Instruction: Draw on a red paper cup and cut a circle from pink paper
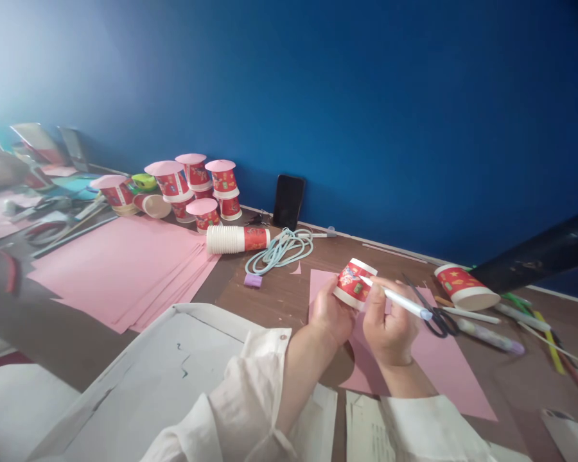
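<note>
Fingers of the left hand closed around a red paper cup; the right hand pinched a white pen, tip against the cup, apparently marking it, which called for a steady hold; scissors lay just beyond

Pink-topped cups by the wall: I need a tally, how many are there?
5 pink-topped cups: one at far left, three in a row right of it, one in front of those. More may be hidden behind.
</note>
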Available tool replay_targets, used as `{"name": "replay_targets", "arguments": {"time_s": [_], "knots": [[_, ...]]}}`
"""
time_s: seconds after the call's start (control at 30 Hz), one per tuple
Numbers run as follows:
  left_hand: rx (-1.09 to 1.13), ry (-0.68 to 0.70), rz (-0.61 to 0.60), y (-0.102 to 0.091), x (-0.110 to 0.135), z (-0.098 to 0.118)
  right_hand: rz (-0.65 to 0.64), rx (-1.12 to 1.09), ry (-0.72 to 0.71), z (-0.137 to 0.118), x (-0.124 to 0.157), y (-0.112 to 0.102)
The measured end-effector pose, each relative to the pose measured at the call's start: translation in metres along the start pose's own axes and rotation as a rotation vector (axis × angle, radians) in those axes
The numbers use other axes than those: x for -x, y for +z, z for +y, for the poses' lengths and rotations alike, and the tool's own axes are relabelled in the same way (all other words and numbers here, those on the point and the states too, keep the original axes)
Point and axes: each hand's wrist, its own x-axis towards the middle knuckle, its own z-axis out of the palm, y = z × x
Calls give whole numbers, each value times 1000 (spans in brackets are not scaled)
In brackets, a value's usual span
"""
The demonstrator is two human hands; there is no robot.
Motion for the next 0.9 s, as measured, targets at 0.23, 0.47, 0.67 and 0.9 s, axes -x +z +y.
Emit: {"name": "replay_targets", "arguments": {"time_s": [0.23,0.47,0.67,0.9], "knots": [[16,-16,16,0,-1,1,15,27,-12,0,0,1],[35,-12,9,1,-1,2,9,28,4,2,1,0],[43,-7,19,0,-2,1,15,17,3,2,1,0],[26,-13,40,0,-2,1,10,-10,-1,0,-2,-2]]}}
